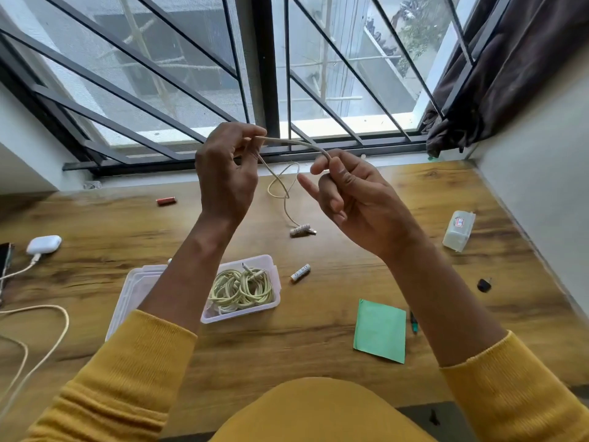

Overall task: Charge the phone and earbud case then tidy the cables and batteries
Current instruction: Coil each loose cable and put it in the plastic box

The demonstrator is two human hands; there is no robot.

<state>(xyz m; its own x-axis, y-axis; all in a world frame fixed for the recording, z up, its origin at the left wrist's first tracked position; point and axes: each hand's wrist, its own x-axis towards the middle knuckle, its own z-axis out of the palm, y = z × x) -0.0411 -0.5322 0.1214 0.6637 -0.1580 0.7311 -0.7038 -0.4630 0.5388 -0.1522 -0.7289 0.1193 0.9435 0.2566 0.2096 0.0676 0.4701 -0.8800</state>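
I hold a cream cable (294,143) raised above the wooden table (318,362). My left hand (228,173) pinches one part of it and my right hand (353,196) grips another; the rest loops down to the table by a white battery (299,231). A clear plastic box (271,303) below my left forearm holds coiled cream cables (242,288). Another white battery (300,272) lies right of the box and a red battery (166,201) lies at the back left. A white earbud case (43,244) sits at the left with a cable plugged in, beside the phone's edge (4,260).
A box lid (134,291) lies under the left side of the box. A green paper (380,330), a small green-tipped object (413,323), a black adapter (484,285) and a small clear case (459,230) lie on the right. A barred window runs along the back; a wall stands at the right.
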